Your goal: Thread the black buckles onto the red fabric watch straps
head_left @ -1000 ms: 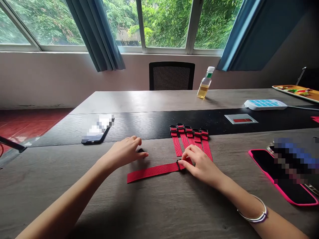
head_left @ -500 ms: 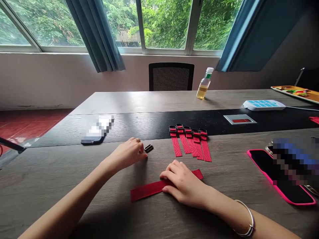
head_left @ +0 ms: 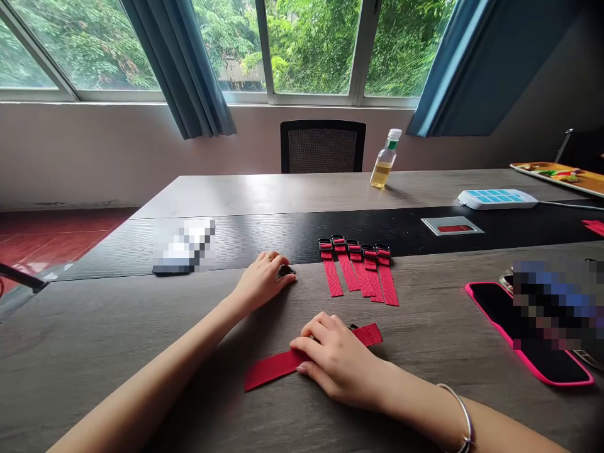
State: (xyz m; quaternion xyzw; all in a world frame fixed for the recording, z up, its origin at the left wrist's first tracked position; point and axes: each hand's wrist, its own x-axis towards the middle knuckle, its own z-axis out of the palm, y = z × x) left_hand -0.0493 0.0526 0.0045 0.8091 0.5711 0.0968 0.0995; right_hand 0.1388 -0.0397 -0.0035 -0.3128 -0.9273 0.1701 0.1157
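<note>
My left hand (head_left: 264,280) has its thumb and fingertips closed around a small black buckle (head_left: 285,271) on the tabletop. The fingers partly cover it. Nearer to me, a red webbing strap (head_left: 271,370) lies at a slant, and my right hand (head_left: 335,358) grips its middle. A bit of black hardware (head_left: 353,326) peeks out beside the strap behind my right fingers; the rest of it is hidden. Beyond my hands, several red straps with black buckles (head_left: 361,270) lie side by side in a row.
At the right lies a pink-edged phone (head_left: 523,333) beside a blurred-out object. A blurred item (head_left: 182,248) sits on the left. Farther back are a power strip (head_left: 497,199), a bottle (head_left: 384,160) of yellow liquid, a patterned tray (head_left: 561,176) and a chair (head_left: 323,148).
My left hand has moved forward and right onto the black buckle. My right hand has shifted slightly toward me with the strap, and black hardware now shows behind its fingers.
</note>
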